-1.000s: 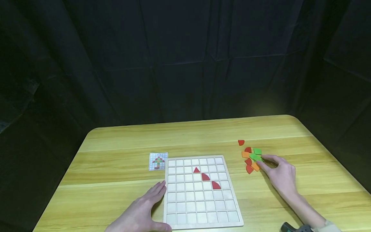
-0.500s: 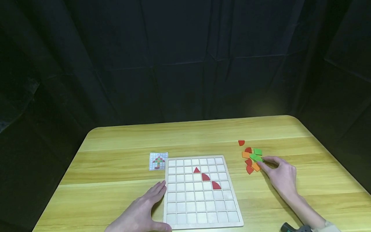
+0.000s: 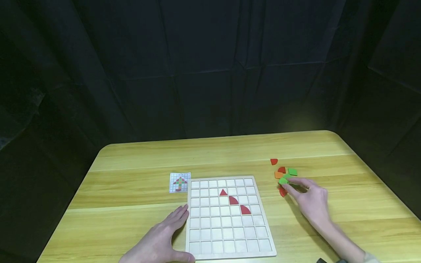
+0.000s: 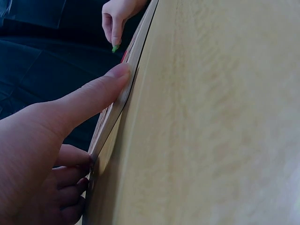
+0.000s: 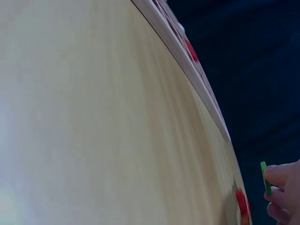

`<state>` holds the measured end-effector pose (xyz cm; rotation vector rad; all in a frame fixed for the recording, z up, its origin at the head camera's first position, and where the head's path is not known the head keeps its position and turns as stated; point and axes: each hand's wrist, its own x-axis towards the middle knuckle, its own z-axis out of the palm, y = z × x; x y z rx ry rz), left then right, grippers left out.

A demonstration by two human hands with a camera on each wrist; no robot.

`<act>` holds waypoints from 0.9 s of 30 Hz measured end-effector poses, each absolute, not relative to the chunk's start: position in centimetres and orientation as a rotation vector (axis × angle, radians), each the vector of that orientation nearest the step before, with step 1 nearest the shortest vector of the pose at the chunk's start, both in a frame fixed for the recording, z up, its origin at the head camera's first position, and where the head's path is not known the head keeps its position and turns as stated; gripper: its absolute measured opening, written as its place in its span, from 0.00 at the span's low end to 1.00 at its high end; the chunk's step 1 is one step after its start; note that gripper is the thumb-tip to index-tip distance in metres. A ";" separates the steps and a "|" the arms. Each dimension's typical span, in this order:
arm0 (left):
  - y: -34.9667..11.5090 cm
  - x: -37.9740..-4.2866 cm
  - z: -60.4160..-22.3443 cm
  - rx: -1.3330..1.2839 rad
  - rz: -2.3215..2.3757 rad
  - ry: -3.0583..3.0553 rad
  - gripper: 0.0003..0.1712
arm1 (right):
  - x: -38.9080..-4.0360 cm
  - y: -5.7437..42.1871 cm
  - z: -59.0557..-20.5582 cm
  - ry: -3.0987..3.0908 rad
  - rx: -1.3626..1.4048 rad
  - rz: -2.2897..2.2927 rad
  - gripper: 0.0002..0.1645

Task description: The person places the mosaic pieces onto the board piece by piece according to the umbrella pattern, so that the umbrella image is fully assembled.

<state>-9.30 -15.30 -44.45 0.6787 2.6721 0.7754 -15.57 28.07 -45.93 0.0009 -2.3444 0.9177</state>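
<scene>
In the head view my right hand pinches a green square tile between thumb and fingertips, above the loose pieces. The right wrist view shows this green tile edge-on, raised above the table. My left hand rests against a white gridded board, with straight fingers at its left edge and the thumb at its near left corner. On the board lie a red triangle and two red quarter-circle pieces, stepping down to the right.
Under and around my right hand lie another green tile, an orange tile and several red quarter-circles. A small printed pattern card lies beyond the board's left corner. A dark curtain hangs behind the wooden table.
My right hand has picked the green tile from the pile and moved slightly left with it. The left hand and the board have stayed put.
</scene>
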 end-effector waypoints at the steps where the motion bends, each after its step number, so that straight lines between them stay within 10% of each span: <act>1: -15.3 -9.3 -44.5 0.674 0.775 2.669 0.70 | -15.5 27.8 -45.9 -2.335 0.031 0.925 0.15; 27: -15.3 -9.4 -44.4 0.671 0.779 2.652 0.70 | -13.9 20.5 -45.8 -2.306 0.442 1.075 0.19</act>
